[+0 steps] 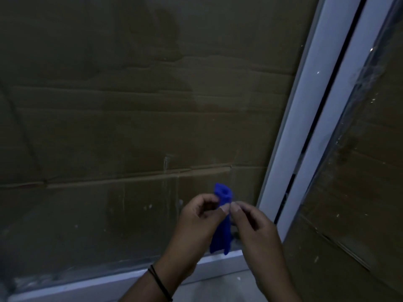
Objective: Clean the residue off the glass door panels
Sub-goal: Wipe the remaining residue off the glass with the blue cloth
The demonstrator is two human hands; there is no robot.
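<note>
A: Nearest the head camera were two forearms, cut off by the bottom edge; the left wrist wore a dark band [160, 282].

B: And the hands?

A: The left hand [197, 223] and right hand [255, 225] met at the fingertips, both pinching a blue cloth [222, 219]. It stood bunched above the fingers and hung below them, its middle hidden behind the left hand.

B: Where was the glass?

A: The left panel [130, 105] lay just behind the cloth, dim, with cardboard showing through. Pale specks and streaks marked its lower part. The white frame [305, 127] divided it from the right panel [359, 171], cut off at the edge.
</note>
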